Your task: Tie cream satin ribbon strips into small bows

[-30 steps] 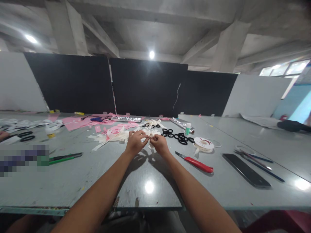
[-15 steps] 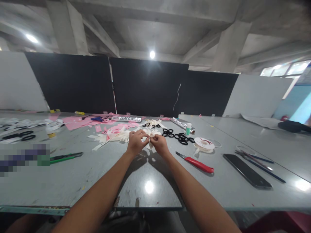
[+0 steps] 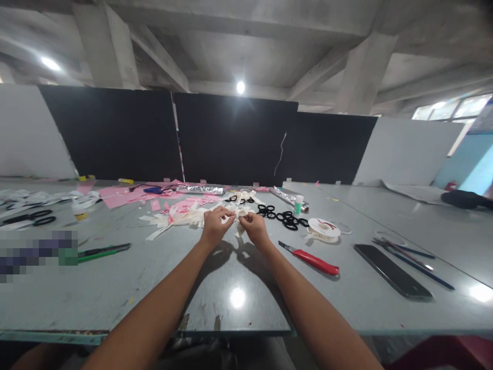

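Note:
Near the middle of the table, my right hand [image 3: 253,227] pinches a gathered cream ribbon [image 3: 241,211], and a short tail hangs below its fingertips. Just to the left is my left hand [image 3: 215,226], its thumb and index finger pressed together beside the ribbon. What those left fingertips hold, if anything, is too small to make out. Behind the left hand lies a loose pile of cream ribbon strips [image 3: 185,217]. Several black hair ties [image 3: 288,220] lie just beyond and right of my right hand.
A red-handled knife [image 3: 314,261], a ribbon spool [image 3: 323,229], a glue stick [image 3: 298,204] and a phone [image 3: 393,271] lie to the right. Leftward are a green cutter [image 3: 103,252], black scissors [image 3: 33,218] and pink sheets [image 3: 123,195]. Black panels [image 3: 234,139] stand along the back.
My hands have moved slightly apart at the fingertips, and more of the gathered ribbon shows between them. The things on the table stay where they were.

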A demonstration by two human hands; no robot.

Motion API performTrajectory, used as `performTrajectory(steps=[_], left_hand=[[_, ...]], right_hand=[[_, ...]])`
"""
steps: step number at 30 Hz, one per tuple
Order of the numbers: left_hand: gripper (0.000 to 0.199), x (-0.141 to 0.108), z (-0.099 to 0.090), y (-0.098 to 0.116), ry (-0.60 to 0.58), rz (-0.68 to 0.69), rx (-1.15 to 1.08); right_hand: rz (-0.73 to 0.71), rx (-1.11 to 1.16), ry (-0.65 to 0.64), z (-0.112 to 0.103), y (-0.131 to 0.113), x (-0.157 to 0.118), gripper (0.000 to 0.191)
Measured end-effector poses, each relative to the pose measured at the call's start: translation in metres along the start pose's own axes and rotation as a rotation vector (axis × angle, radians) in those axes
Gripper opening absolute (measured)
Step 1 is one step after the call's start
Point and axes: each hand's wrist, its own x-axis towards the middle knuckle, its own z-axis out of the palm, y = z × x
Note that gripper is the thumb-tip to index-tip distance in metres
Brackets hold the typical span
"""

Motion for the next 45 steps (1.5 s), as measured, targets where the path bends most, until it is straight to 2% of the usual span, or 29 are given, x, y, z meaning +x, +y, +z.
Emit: performTrajectory(steps=[5,10,15,21,31,38,45], left_hand=[[0.013,-0.004,-0.002,0.001,-0.013,0.148,0.242],[0.012,-0.004,-0.003,0.002,-0.021,0.211,0.333],[0.012,-0.005,-0.002,0.004,-0.01,0.16,0.338],[0.014,-0.002,0.0,0.005,-0.005,0.056,0.229],[0.016,0.0,0.004,-0.004,0.003,0.027,0.113],[0.019,0.0,0.003,-0.001,-0.059,0.038,0.139],[0.021,-0.003,0.007,0.0,-0.072,0.021,0.148]], right_hand=[[-0.014,-0.103,-0.006,-0.001,-0.003,-0.002,0.019],[-0.02,-0.119,-0.023,-0.001,-0.005,-0.004,0.017],[-0.049,-0.115,-0.01,0.0,-0.005,-0.004,0.019],[-0.037,0.0,-0.01,0.0,-0.002,-0.002,0.022],[-0.068,-0.044,-0.031,0.0,0.004,0.001,0.028],[-0.07,-0.124,0.016,-0.001,0.005,0.002,0.026],[-0.075,-0.144,0.023,-0.002,0.001,-0.002,0.018]])
